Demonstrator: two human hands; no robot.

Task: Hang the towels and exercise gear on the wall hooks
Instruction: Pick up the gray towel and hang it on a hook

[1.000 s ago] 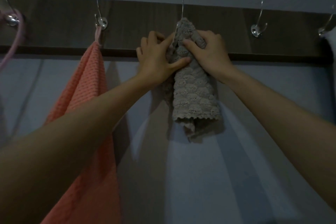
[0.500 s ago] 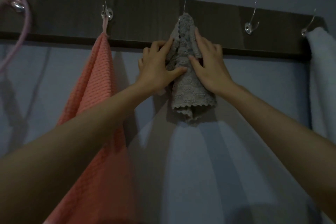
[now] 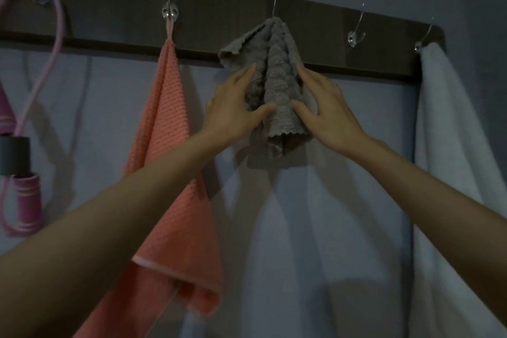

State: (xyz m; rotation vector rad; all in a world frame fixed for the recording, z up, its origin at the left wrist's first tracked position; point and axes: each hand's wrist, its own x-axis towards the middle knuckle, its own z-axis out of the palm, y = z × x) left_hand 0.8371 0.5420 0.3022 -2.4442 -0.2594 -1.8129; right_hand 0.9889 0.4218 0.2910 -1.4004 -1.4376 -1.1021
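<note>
A small grey scalloped towel (image 3: 279,85) hangs bunched from the middle hook (image 3: 274,3) of a dark wooden rail (image 3: 219,8). My left hand (image 3: 233,112) lies against the towel's left side, fingers straight and spread, thumb across its front. At the towel's right side my right hand (image 3: 326,107) rests the same way, thumb touching the lower front. Neither hand closes around the cloth. One corner of the towel sticks out to the upper left.
A coral waffle towel (image 3: 170,145) hangs from the hook left of the grey one. Farther left a pink jump rope (image 3: 59,25) loops over a hook, handles (image 3: 26,200) dangling. One hook (image 3: 355,35) is bare; a white towel (image 3: 450,132) hangs at the rail's right end.
Both hands have slid down from the towel's top near the hook to its sides, and the fingers have straightened. A corner of the towel now sticks out at the upper left.
</note>
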